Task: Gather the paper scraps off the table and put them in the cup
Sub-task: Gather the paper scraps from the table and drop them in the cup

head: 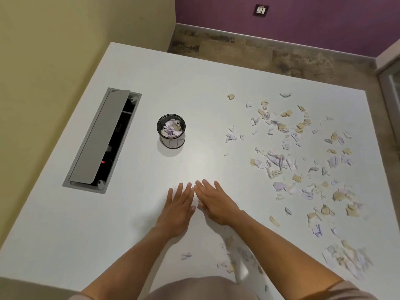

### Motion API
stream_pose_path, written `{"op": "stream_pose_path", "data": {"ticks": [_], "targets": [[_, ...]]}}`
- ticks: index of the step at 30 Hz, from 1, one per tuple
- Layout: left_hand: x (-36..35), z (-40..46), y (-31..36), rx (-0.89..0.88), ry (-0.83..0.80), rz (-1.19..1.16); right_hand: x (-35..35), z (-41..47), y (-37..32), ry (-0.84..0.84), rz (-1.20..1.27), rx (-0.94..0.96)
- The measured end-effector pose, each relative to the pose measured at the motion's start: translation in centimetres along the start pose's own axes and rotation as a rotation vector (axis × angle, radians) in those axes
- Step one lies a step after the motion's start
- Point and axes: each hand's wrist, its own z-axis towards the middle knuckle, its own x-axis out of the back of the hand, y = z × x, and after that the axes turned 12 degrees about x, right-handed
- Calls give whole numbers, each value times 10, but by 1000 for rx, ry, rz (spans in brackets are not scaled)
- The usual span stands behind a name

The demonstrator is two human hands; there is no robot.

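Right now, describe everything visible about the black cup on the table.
The small black cylindrical cup stands upright on the white table, left of the scattered scraps and right of the grey cable hatch. Its wall looks like dark mesh or see-through material, with pale paper showing through. Its round mouth is open, and it is already well filled with crumpled lilac, white and tan paper scraps. Neither hand touches it; only the tabletop does.

The light was soft and even, coming from above; my table (216, 83) showed a pale glare patch just ahead of my hands; the cup (171, 131) threw a faint round shadow toward me; the scraps (344, 259) at the lower right were smeared by blur; the wide lens bent the table edges.
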Motion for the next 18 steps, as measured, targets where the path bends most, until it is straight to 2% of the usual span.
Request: {"op": "stream_pose_path", "data": {"ticks": [6,10,12,16,18], "targets": [[-17,-16,8,-105,-29,53,-22,-44,-9,15,24,47],[-24,-32,13,-178,-31,22,-25,-64,-18,124,214,-7],[-25,-40,14,-136,9,-57,-29,-74,-18,227,239,-144],[-29,-53,19,82,39,-171,-41,-97,-13,380,320,-587],[-34,-58,22,104,15,-154,-46,-104,-12,323,378,-663]]}}
